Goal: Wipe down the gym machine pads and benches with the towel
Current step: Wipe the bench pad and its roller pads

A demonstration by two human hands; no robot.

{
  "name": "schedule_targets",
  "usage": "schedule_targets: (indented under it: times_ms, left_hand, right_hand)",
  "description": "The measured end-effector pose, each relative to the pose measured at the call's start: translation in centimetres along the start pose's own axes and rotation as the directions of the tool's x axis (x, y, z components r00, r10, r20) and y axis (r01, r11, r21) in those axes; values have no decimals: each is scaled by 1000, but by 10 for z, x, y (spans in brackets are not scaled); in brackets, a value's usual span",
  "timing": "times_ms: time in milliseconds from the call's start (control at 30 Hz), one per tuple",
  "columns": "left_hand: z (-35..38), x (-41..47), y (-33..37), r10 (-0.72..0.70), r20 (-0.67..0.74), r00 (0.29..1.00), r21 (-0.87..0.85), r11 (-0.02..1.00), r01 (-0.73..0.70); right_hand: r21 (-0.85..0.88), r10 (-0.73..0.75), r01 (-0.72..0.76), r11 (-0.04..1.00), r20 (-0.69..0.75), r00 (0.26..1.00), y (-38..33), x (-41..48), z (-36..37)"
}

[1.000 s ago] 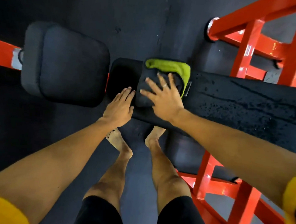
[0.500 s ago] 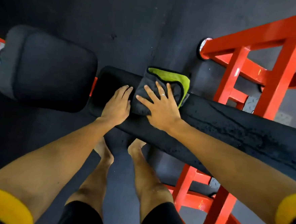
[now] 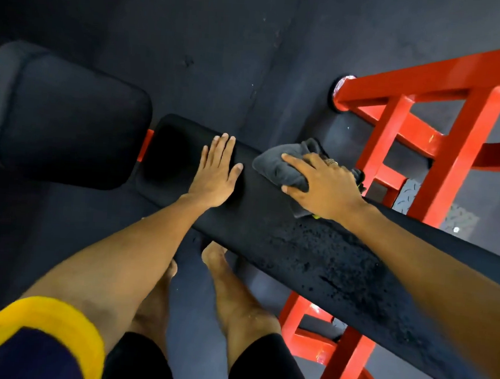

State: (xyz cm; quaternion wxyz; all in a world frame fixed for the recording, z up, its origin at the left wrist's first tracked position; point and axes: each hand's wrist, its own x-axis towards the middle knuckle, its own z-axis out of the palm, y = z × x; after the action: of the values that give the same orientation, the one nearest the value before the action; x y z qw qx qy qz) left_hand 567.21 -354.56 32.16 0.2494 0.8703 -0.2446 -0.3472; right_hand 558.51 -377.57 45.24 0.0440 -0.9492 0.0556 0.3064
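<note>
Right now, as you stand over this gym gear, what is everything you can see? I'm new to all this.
bench pad: one, black, long, from centre to lower right
seat pad: one, black, left, beyond the bench pad's end
towel: one, grey with a yellow-green edge, bunched on the bench pad
frame: one, red, right, behind and below the bench pad
tread plate: one, grey metal, right, between frame bars
floor: one, dark grey, all around
left hand: one, flat on the bench pad, left of the towel
right hand: one, gripping the towel
feet: two, bare, on the floor by the bench pad
shorts: one pair, black, bottom centre
sleeve: one, yellow-trimmed, lower left
</note>
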Motion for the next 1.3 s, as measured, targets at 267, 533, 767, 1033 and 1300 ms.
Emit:
schedule_targets:
  times_ms: [267,533,767,1033,1300]
  left_hand:
    - [21,-2,-9,47,-200,979,51,998,-37]
    - [20,-2,-8,39,-190,981,96,995,-21]
    - [17,-1,-9,54,-161,986,71,997,-43]
    - [5,3,-23,159,-81,984,170,975,-144]
    - [-27,26,-18,320,36,947,288,904,-316]
  right_hand:
    - [187,31,-55,981,129,991,-64,104,3]
    - [171,116,-92,981,-133,984,-4,-5,-2]
    - [136,265,-256,957,-52,963,-46,31,10]
    - [194,279,-246,950,-167,946,-93,10,23]
    - [15,312,-312,950,-90,946,-105,-24,13]
